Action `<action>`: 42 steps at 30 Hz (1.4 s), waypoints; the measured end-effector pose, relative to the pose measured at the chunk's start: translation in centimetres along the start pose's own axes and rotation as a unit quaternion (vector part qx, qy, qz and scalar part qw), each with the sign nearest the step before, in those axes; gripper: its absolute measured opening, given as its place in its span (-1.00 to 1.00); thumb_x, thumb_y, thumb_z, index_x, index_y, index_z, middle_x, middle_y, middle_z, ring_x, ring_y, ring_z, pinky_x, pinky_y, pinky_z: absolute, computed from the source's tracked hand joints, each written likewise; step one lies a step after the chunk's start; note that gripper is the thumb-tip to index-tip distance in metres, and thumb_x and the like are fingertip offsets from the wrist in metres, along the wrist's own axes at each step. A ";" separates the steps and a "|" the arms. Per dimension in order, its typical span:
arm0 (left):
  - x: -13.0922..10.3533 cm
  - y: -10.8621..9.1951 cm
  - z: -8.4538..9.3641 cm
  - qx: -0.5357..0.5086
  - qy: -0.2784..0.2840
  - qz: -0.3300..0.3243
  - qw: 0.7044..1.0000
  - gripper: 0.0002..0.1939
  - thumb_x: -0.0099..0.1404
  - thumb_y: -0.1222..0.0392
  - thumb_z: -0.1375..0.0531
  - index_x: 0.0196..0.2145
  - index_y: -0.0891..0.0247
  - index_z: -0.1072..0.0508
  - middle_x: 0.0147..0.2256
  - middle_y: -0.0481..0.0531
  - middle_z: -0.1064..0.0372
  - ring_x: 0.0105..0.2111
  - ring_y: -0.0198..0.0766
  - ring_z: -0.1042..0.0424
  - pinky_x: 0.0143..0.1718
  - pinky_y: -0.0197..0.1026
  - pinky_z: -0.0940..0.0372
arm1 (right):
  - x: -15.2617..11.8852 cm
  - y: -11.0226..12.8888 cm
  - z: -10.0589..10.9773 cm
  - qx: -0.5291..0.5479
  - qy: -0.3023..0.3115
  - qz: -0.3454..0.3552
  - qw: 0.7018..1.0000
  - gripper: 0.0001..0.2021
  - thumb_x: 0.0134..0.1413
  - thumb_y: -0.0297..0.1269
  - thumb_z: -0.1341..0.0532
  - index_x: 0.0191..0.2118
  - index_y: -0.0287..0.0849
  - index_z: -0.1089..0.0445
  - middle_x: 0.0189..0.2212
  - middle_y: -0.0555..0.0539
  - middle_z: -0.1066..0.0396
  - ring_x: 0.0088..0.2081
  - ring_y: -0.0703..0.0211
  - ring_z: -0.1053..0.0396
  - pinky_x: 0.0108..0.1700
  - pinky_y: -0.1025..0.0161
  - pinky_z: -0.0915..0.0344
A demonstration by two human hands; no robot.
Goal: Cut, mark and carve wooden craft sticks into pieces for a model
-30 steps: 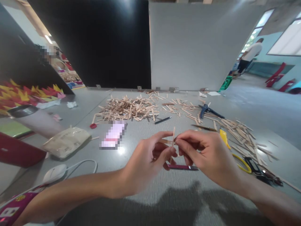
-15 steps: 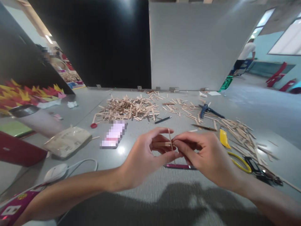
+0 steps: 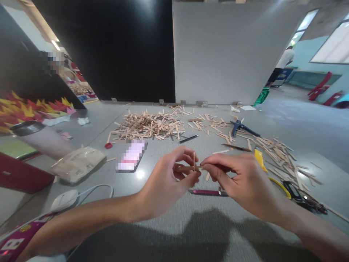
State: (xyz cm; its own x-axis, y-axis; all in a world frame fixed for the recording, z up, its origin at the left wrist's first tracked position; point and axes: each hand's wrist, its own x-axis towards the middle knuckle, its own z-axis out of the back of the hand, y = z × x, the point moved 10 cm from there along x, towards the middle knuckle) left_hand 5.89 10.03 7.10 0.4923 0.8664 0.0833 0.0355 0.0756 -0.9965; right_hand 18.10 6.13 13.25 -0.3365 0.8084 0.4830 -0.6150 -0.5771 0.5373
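My left hand (image 3: 166,185) is closed on thin wooden sticks that cross each other between its thumb and fingers. One short wooden stick (image 3: 194,159) stands nearly upright, and another flat wooden stick (image 3: 184,168) lies level across the palm side. My right hand (image 3: 242,178) pinches, with thumb and forefinger, the right end of a small wooden piece (image 3: 200,167) that reaches the crossing; its fingers hide most of that end. Below both hands, a dark red craft knife (image 3: 205,192) rests on the grey table (image 3: 152,233). A loose stick (image 3: 207,177) lies behind the fingers.
Behind the hands are a heap of wooden sticks (image 3: 152,125), a black pen (image 3: 189,138) and a phone (image 3: 132,155). Blue-handled pliers (image 3: 240,127), a yellow tool (image 3: 260,160) and more sticks (image 3: 280,154) lie right. A plastic packet (image 3: 79,163) and tumbler (image 3: 43,140) are left.
The upright stick has shifted slightly left and stands straighter. My left fingers have drawn back a little from my right fingertips, and a small wooden piece now shows between the hands.
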 end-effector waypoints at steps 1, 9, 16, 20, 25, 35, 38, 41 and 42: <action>0.0 0.0 0.1 -0.001 0.002 0.001 1.000 -0.77 0.34 0.23 -0.39 -0.18 0.19 -0.39 -0.24 -0.11 -0.42 -0.39 -0.34 -0.58 -0.38 -0.31 -0.49 | 0.0 0.0 0.3 -0.006 -0.002 -0.001 1.000 -0.79 0.43 -0.36 -0.24 -0.28 -0.18 -0.58 -0.54 0.07 -0.49 -0.54 0.32 -0.33 -0.42 0.34 -0.21; 0.2 -0.1 -0.5 -0.056 0.026 0.010 0.998 -0.72 0.35 0.21 -0.41 -0.17 0.18 -0.34 -0.37 -0.11 -0.50 -0.38 -0.26 -0.61 -0.36 -0.25 -0.54 | 0.2 -1.5 0.5 0.055 0.031 -0.069 0.996 -0.72 0.44 -0.30 -0.22 -0.34 -0.15 -0.56 -0.62 0.13 -0.30 -0.62 0.37 -0.17 -0.56 0.35 -0.09; 0.3 0.6 -0.8 -0.034 0.045 0.032 0.998 -0.76 0.35 0.18 -0.40 -0.10 0.26 -0.47 -0.40 -0.01 -0.62 -0.41 -0.25 -0.61 -0.31 -0.22 -0.51 | 0.3 -1.4 -0.2 0.029 0.033 -0.054 0.998 -0.75 0.44 -0.29 -0.23 -0.29 -0.17 -0.60 -0.57 0.08 -0.43 -0.55 0.33 -0.21 -0.50 0.34 -0.11; 0.4 0.6 -1.0 -0.040 0.052 0.033 0.997 -0.77 0.34 0.16 -0.42 -0.16 0.26 -0.48 -0.41 0.00 -0.62 -0.42 -0.24 -0.60 -0.35 -0.22 -0.50 | 0.2 -1.8 -0.6 0.046 0.054 -0.064 0.995 -0.75 0.43 -0.31 -0.24 -0.31 -0.16 -0.59 -0.52 0.04 -0.50 -0.52 0.30 -0.30 -0.48 0.33 -0.16; 0.5 0.3 -0.4 -0.066 0.022 0.026 0.997 -0.70 0.32 0.12 -0.46 -0.20 0.22 -0.41 -0.40 0.01 -0.63 -0.39 -0.23 -0.62 -0.30 -0.21 -0.53 | -0.2 -2.9 -0.1 0.138 0.022 -0.114 0.984 -0.84 0.45 -0.23 -0.22 -0.15 -0.13 -0.53 -0.49 0.06 -0.50 -0.56 0.31 -0.36 -0.53 0.37 -0.25; 0.4 0.5 -0.7 -0.048 0.042 0.020 0.998 -0.83 0.31 0.20 -0.43 -0.16 0.29 -0.61 -0.31 0.08 -0.67 -0.32 -0.22 -0.64 -0.26 -0.24 -0.51 | 0.2 0.0 -0.1 0.025 -0.035 -0.001 0.999 -0.84 0.38 -0.43 -0.25 -0.29 -0.16 -0.51 -0.60 0.13 -0.44 -0.61 0.37 -0.28 -0.49 0.39 -0.21; 0.5 0.6 -0.7 -0.034 0.040 0.023 0.998 -0.80 0.31 0.21 -0.43 -0.12 0.28 -0.63 -0.27 0.09 -0.69 -0.29 -0.19 -0.65 -0.27 -0.24 -0.50 | 0.1 0.2 0.0 0.016 -0.049 0.013 0.999 -0.85 0.36 -0.46 -0.26 -0.29 -0.15 -0.48 -0.56 0.12 -0.49 -0.58 0.38 -0.34 -0.49 0.41 -0.21; 0.5 0.6 -0.9 -0.023 0.045 0.028 0.998 -0.82 0.29 0.22 -0.43 -0.15 0.28 -0.64 -0.29 0.08 -0.68 -0.30 -0.20 -0.65 -0.29 -0.26 -0.49 | 0.0 0.0 0.1 0.028 -0.055 0.007 0.998 -0.84 0.37 -0.45 -0.25 -0.29 -0.14 -0.47 -0.55 0.12 -0.50 -0.57 0.38 -0.35 -0.50 0.42 -0.21; 0.4 0.6 -0.9 -0.030 0.044 0.029 0.998 -0.82 0.28 0.23 -0.44 -0.15 0.27 -0.64 -0.31 0.06 -0.68 -0.31 -0.21 -0.65 -0.28 -0.26 -0.50 | -0.1 -0.2 0.1 0.036 -0.061 0.000 0.997 -0.83 0.38 -0.44 -0.24 -0.29 -0.14 -0.47 -0.55 0.12 -0.49 -0.59 0.38 -0.34 -0.52 0.41 -0.20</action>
State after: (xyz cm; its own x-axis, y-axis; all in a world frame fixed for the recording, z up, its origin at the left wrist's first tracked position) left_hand 6.91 10.00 6.53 0.5693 0.8216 0.0282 0.0567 -0.0050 -0.9984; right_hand 18.35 6.18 13.20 -0.2451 0.7904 0.5614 -0.5606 -0.5880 0.5830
